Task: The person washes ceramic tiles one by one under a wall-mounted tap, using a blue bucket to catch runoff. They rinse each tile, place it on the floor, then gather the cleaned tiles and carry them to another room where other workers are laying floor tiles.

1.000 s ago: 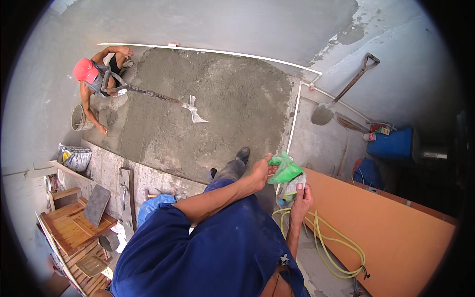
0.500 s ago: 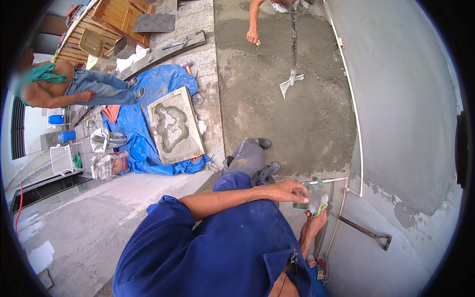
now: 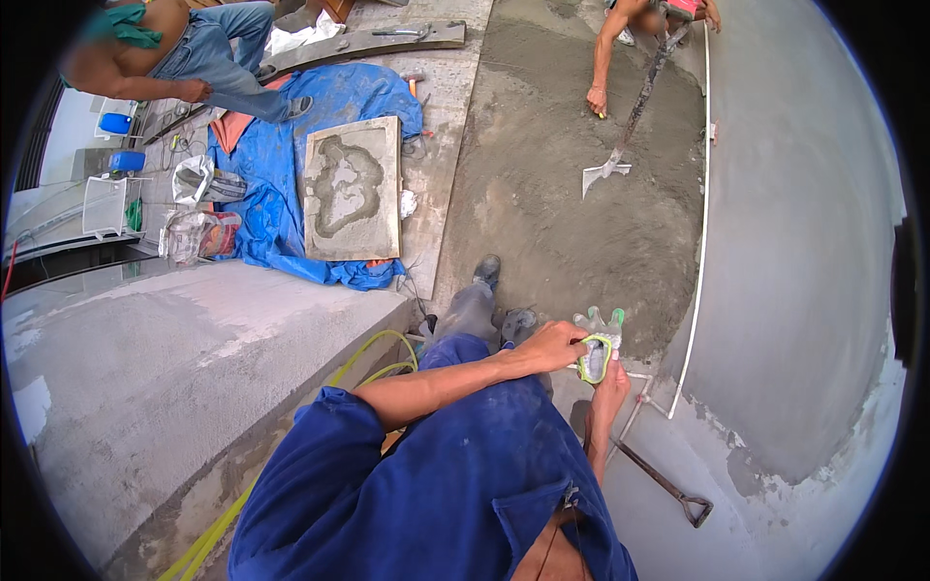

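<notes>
Both my hands are at a work glove, grey with green fingertips and a yellow-green cuff. Its cuff gapes toward me, and its fingers point away over the wet-looking grey floor. From the left, my left hand pinches the cuff's edge, its fingers closed there. My right hand grips the opposite side of the cuff from below. Neither hand is inside the glove.
Ahead, a co-worker crouches by a long-handled hoe on the grey mortar floor. Another person stands left, near a blue tarp and mortar board. A shovel handle leans at right; a yellow-green hose lies left.
The glove has turned so its cuff opens toward me and its fingers point away. My hands have shifted with it to the cuff's two sides. The whole view has swung left.
</notes>
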A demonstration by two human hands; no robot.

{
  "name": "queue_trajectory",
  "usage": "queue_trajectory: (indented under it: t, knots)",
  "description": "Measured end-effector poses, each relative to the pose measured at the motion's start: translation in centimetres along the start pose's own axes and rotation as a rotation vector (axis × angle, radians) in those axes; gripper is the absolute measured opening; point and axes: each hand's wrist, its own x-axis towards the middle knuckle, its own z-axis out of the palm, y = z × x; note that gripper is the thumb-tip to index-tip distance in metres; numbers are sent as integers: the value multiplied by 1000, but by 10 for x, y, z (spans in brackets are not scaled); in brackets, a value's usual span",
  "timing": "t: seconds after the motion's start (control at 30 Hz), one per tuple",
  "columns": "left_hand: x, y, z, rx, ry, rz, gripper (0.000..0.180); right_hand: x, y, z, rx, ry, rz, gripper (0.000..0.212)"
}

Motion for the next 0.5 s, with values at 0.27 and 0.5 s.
queue_trajectory:
  t: [0.27,0.5]
  knots:
    - [0,-14,-14,3,119,122,23,-6,-22,29,-169,-21,-43,33]
    - [-4,-7,-13,177,71,124,24,7,1,7,-74,-80,-52,22]
